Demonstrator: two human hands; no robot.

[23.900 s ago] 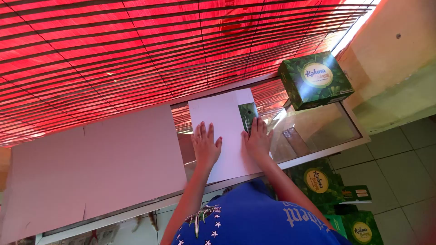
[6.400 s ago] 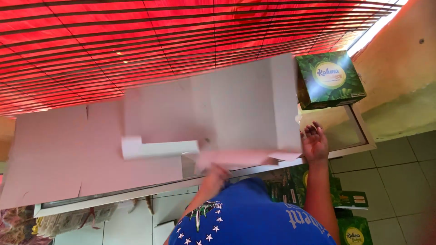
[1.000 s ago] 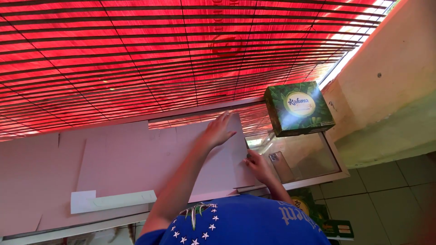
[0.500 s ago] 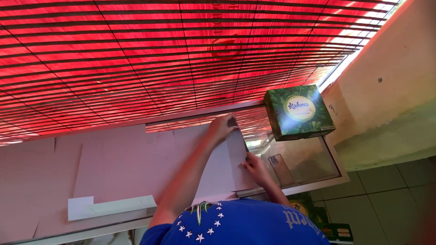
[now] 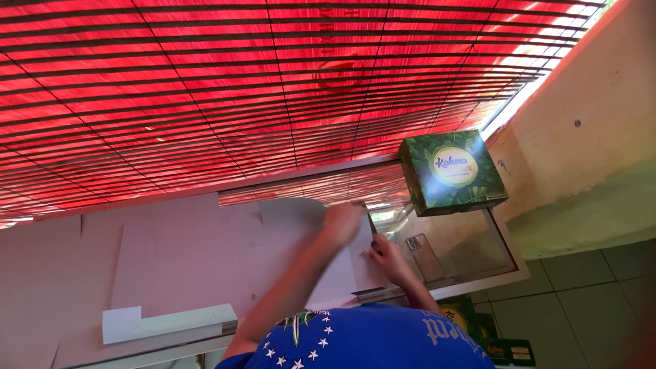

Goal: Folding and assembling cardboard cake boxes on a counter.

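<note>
left hand (image 5: 342, 222): blurry, laid on the far edge of the white sheet (image 5: 301, 253); flat or curled, can't tell
right hand (image 5: 385, 254): fingers pressed down on the sheet's right edge, not wrapped around anything as far as visible
sheet: lying flat on the pale boards (image 5: 157, 253) on top of the glass counter (image 5: 478, 239), right edge hanging over the glass
doing it well: probably best to pin that right edge firmly and smooth from there, since a loose sheet would likely skid on the boards
green box (image 5: 452, 172): sits on the far right corner of the counter, near the hands but apart
folded white strip (image 5: 171, 321): near front edge, well left, not in the way
red blind (image 5: 273, 89): fills the background behind the counter
</note>
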